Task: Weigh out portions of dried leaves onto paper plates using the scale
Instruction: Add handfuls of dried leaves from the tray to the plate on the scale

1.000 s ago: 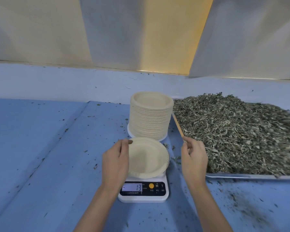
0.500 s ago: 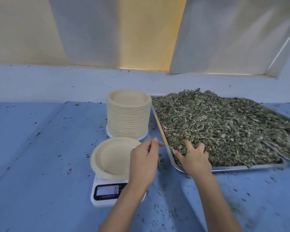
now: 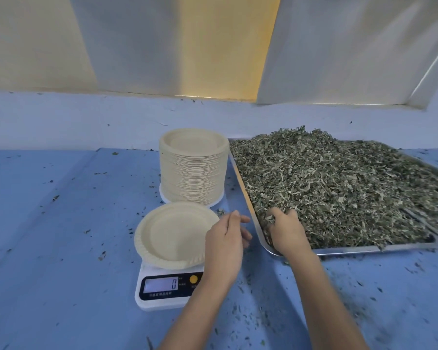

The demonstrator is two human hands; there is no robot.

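Observation:
An empty paper plate point(image 3: 173, 233) rests on a small white digital scale point(image 3: 166, 290) whose display reads 0. Behind it stands a tall stack of paper plates point(image 3: 192, 168). To the right, a metal tray point(image 3: 364, 250) holds a big heap of dried leaves point(image 3: 339, 188). My left hand point(image 3: 225, 245) hovers just right of the plate, fingers loosely apart, holding nothing. My right hand point(image 3: 286, 231) is dug into the near left corner of the leaf heap, its fingers curled into the leaves.
The blue table surface point(image 3: 61, 236) is dotted with leaf crumbs, thickest in front of the tray. A pale blue ledge point(image 3: 86, 120) and wall panels rise right behind the plate stack and tray.
The scale reading went from 13 to 0. My left hand left the plate's left rim and crossed to its right side. My right hand moved from the tray's edge into the leaves.

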